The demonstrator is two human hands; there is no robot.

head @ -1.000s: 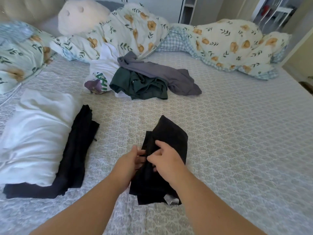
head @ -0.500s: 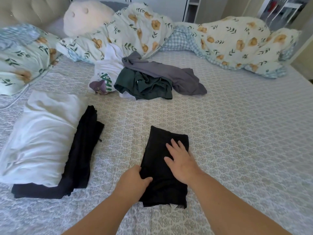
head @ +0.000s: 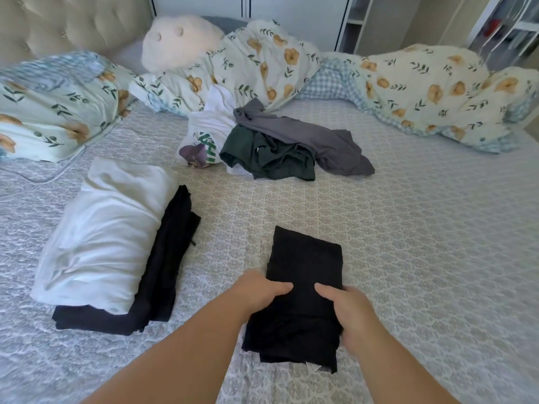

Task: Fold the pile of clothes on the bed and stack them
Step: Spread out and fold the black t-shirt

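Folded black garment lay on bed, front centre, long axis running away from person, far end tilted slightly right. Left hand gripped left edge, thumb on top. Right hand gripped right edge, thumb on top, fingers tucked under. Forearms converged from below. Folded stack left; unfolded pile beyond.
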